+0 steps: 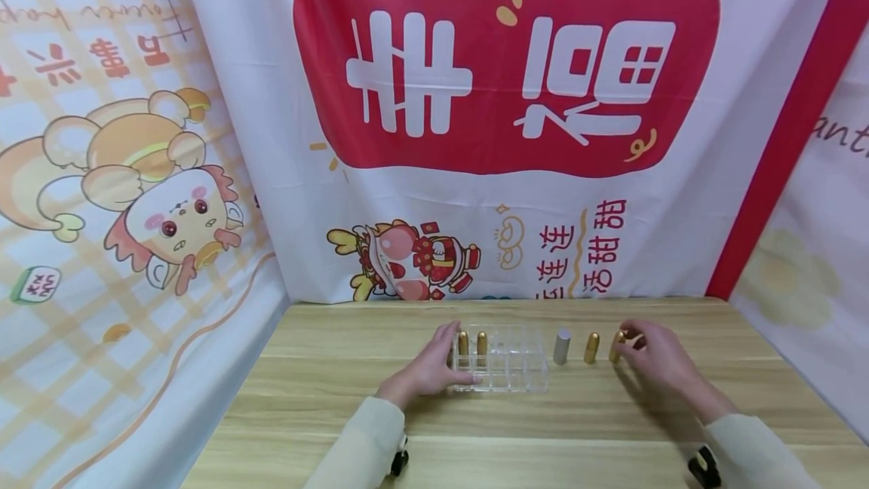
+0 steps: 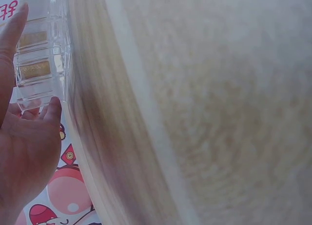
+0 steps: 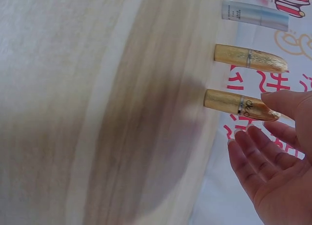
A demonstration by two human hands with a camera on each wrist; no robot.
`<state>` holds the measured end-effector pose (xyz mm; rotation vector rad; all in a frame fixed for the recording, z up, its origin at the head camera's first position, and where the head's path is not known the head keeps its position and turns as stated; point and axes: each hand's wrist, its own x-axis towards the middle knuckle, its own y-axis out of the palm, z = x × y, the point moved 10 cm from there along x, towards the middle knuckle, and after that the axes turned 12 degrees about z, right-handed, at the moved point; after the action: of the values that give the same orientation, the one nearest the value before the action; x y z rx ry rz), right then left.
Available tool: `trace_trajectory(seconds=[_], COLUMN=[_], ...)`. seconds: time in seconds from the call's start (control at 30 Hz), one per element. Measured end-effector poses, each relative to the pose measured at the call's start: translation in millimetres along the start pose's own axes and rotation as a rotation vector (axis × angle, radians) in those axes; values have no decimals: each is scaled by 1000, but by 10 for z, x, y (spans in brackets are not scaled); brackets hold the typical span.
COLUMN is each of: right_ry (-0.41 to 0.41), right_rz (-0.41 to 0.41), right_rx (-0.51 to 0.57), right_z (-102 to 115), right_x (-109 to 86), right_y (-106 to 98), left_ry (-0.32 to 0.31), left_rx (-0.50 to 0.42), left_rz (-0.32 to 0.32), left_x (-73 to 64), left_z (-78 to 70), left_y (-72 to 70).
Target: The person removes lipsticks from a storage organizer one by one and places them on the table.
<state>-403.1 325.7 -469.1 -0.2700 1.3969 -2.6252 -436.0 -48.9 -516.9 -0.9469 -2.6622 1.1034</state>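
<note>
A clear plastic lipstick organizer (image 1: 511,368) with several compartments stands on the table, two gold lipsticks upright in its back row at the left end. My left hand (image 1: 434,364) grips that end, thumb at the front and fingers toward the back. To the right of the organizer, a silver tube (image 1: 561,346) and a gold lipstick (image 1: 591,348) stand upright in a row. At the row's right end, my right hand (image 1: 655,353) pinches another gold lipstick (image 3: 226,102) near its slanted top between thumb and index finger; its base is right at the tabletop. The other fingers are spread apart.
The light wood table (image 1: 353,417) ends at a hanging white cloth (image 1: 258,172) with a red panel and cartoon prints. More printed cloth hangs along the left and right sides. Dark wrist straps show at both sleeves.
</note>
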Motion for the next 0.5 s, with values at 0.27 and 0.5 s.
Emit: trace_trajectory(seconds=[0.27,0.5], right_ry=[-82,-107], right_rz=[-79,-112], right_rx=[-7,-71], right_z=[145,215], right_x=[-11,-3], right_y=[-167,-248], left_ry=[6,8], left_rx=[2,3], left_rz=[3,5], left_x=[5,1], left_z=[5,2], left_y=[-2,-7])
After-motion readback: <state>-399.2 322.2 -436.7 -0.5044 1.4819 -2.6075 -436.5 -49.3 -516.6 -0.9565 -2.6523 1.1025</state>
